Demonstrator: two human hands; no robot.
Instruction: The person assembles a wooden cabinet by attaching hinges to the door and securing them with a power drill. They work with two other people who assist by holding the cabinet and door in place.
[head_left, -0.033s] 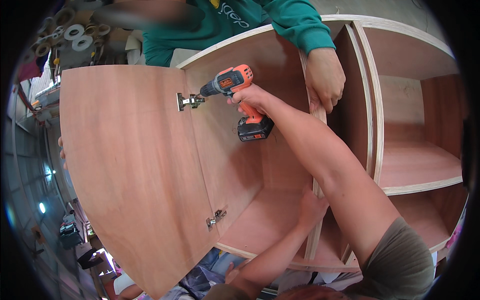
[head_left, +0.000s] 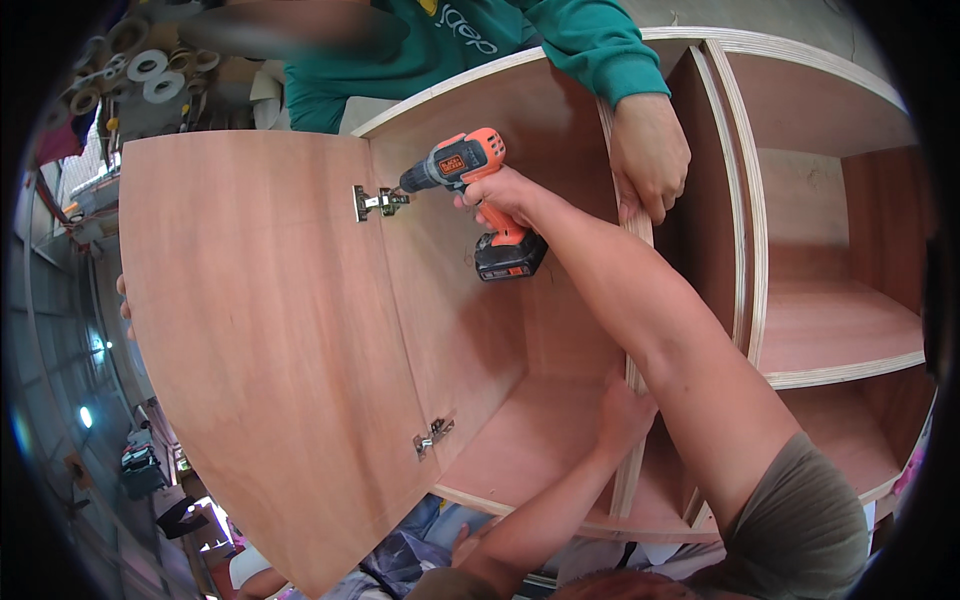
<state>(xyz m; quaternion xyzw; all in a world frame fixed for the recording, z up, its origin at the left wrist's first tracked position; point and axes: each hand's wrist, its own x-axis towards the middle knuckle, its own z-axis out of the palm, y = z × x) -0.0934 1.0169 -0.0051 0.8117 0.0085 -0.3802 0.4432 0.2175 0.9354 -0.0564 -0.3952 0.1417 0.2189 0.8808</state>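
Note:
My right hand (head_left: pixel 500 195) grips an orange and black cordless drill (head_left: pixel 465 160). Its tip meets the upper hinge (head_left: pixel 380 202), which joins the wooden door (head_left: pixel 260 330) to the side panel of a plywood cabinet (head_left: pixel 450 270). A lower hinge (head_left: pixel 434 438) sits further down the same joint. Lower in the picture, my left hand (head_left: pixel 627 415) is closed around the edge of an upright divider (head_left: pixel 630 470), its fingers partly hidden. My right forearm crosses in front of that divider.
Across the cabinet, a person in a green sweater (head_left: pixel 400 85) holds the divider's far end with one hand (head_left: pixel 650 160). Fingertips (head_left: pixel 124 305) show at the door's left edge. Open shelves (head_left: pixel 840 320) lie to the right; rolls of tape (head_left: pixel 150 66) are at the far left.

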